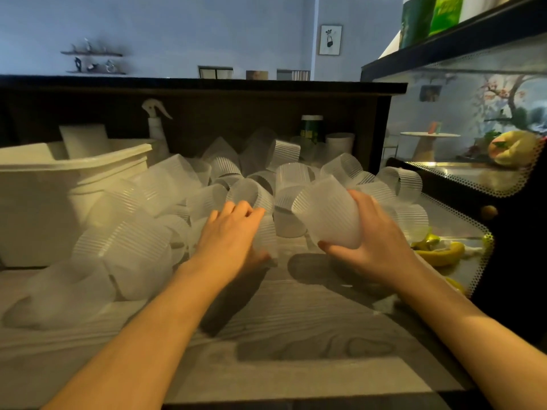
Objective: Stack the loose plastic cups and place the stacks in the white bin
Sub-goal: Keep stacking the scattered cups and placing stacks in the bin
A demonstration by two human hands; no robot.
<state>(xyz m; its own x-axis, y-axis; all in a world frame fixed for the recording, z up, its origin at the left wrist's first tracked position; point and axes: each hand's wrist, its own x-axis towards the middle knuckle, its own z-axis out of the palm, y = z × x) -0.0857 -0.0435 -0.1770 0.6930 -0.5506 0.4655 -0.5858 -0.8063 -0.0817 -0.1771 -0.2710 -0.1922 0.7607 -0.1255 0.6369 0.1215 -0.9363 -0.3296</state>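
Two bare forearms reach in from the lower edge of the view, uncovered from elbow to fingertips: no sleeve, watch, bracelet or glove shows. The slim left hand point(233, 232) and the slim right hand point(376, 247) carry no rings; the fingers are long, the visible nails short and unpainted

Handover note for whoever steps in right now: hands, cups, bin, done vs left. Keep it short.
Right hand: holds one ribbed cup, tilted, lifted off the counter.
Left hand: closing on a cup standing on the counter; the grip is blurred.
Loose cups: a big pile across the wooden counter, lying every way.
White bin: far left behind the pile; its contents cannot be made out.
Done: no finished stack in view.
Left: nest the cups into stacks, then move the stacks into the bin.
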